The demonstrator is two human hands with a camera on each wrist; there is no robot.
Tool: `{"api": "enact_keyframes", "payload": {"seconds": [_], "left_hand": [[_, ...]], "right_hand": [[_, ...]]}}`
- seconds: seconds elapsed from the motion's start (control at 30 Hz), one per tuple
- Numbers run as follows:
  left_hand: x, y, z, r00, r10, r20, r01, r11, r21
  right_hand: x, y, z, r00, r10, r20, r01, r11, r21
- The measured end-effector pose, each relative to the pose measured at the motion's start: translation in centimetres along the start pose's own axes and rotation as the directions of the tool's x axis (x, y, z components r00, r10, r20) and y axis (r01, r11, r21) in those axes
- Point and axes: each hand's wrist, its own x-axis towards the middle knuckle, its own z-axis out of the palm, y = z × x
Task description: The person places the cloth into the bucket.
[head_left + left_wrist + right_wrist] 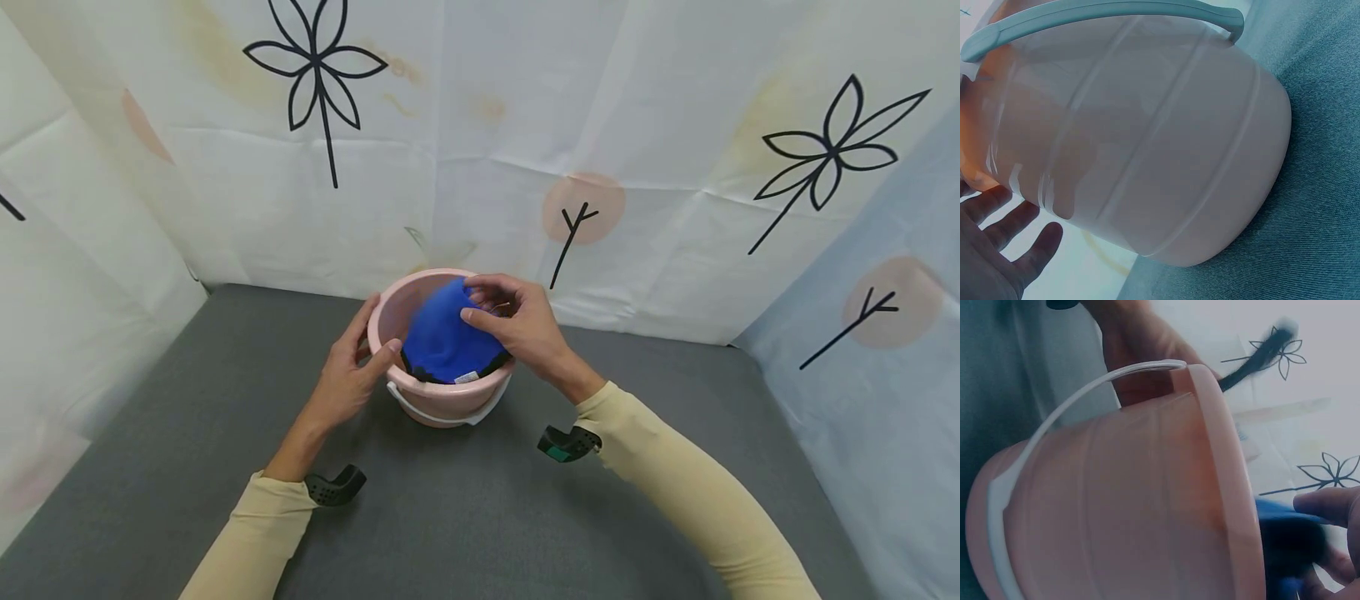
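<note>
A pink bucket (442,402) with a white handle (474,417) stands upright. My left hand (347,379) grips its rim at the left, the thumb over the edge and the fingers outside. Spread fingers of that hand (1000,240) show beside the bucket wall in the left wrist view. Over the bucket's mouth, my right hand (531,327) pinches a blue cloth item (444,329) with black edging and a white label (467,377). The cloth's lower part lies inside the rim; its exact kind cannot be told. In the right wrist view a dark strip (1263,357) is blurred.
The bucket is on a dark grey surface (442,517), near its back edge. White sheets (480,100) with plant drawings hang behind, and others hang at both sides. A black band (337,486) sits on the left wrist and another (568,444) on the right.
</note>
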Motion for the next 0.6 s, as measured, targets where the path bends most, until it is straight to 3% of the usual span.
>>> {"api": "enact_keyframes", "payload": {"seconds": [0.3, 0.6], "left_hand": [[-0.1, 0.0, 0.0, 1.0, 0.014, -0.008, -0.014, 1.0, 0.01], [-0.2, -0.1, 0.1, 1.0, 0.016, -0.01, -0.016, 1.0, 0.024]], "right_hand": [[-0.7, 0.6, -1.1, 0.996, -0.074, -0.056, 0.075, 0.997, 0.023], [-2.6, 0.8, -3.5, 0.99, -0.054, -0.134, 0.054, 0.999, -0.008]]}}
